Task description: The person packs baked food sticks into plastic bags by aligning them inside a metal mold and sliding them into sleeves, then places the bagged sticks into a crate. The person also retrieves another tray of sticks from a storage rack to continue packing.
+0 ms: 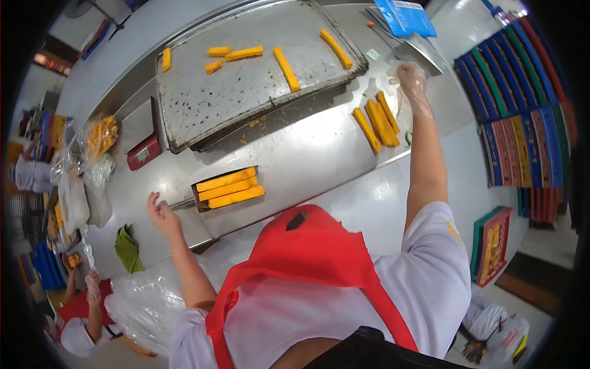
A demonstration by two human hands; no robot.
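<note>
My bare left hand (163, 216) is over the steel table at the left, fingers apart and loosely curled, with nothing visible in it. Just right of it, a small dark tray (203, 203) holds three yellow-orange sticks (228, 187) side by side. My right hand (412, 75), in a clear plastic glove, is closed at the table's far right. Beside its fingers lies a flat metal blade (425, 55); whether the fingers grip it or anything else is hidden. Below that hand, several more yellow-orange sticks (382, 123) lie on the steel.
A large crumb-strewn baking tray (215, 86) bears several scattered sticks. A red-and-white box (145, 151), a bag of yellow pieces (101, 136) and a green cloth (128, 249) lie leftward. A blue packet (405, 18) is at the far right. Another person (83, 329) stands lower left.
</note>
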